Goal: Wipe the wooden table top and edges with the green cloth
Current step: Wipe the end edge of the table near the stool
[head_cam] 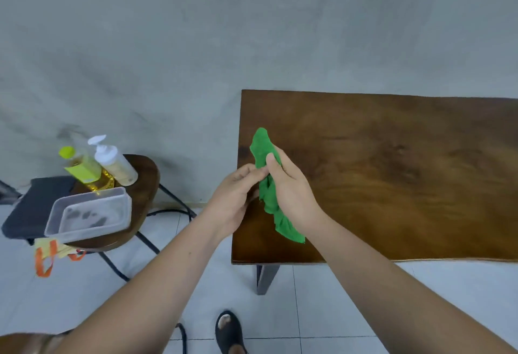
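At the far left we see a dark cushion (30,207), with orange straps (44,261) hanging below it. Just beside it stands a small wooden stool (144,182) on thin black legs. A clear plastic tub (89,213) sits on the front of the stool, overhanging the edge. Behind the tub we find a bottle with a yellow cap (80,164), filled with golden liquid, and a white pump bottle (115,163) touching it on the right. Both lean in this wide view. A black cable (171,212) runs along the white tiled floor (70,297) under the stool.

Moving right, we come to the person's left hand (234,199). Its fingers are curled, and the fingertips gather at the left side of the green cloth (266,195), pinching it there. The cloth is bunched into a long, rumpled strip. It runs from above the hands down past the right wrist, over the left end of the worktop (392,174). We cannot tell whether its lower tail touches the wood. The right hand (294,193) wraps around the middle of the cloth, with the thumb laid across the front.

The worktop is dark brown wood with a strong grain, and it stands against a grey wall (252,31). One dark leg (265,278) shows under its near left corner. Lower down, between the forearms, we see a foot in a black sandal (229,331) on the floor.
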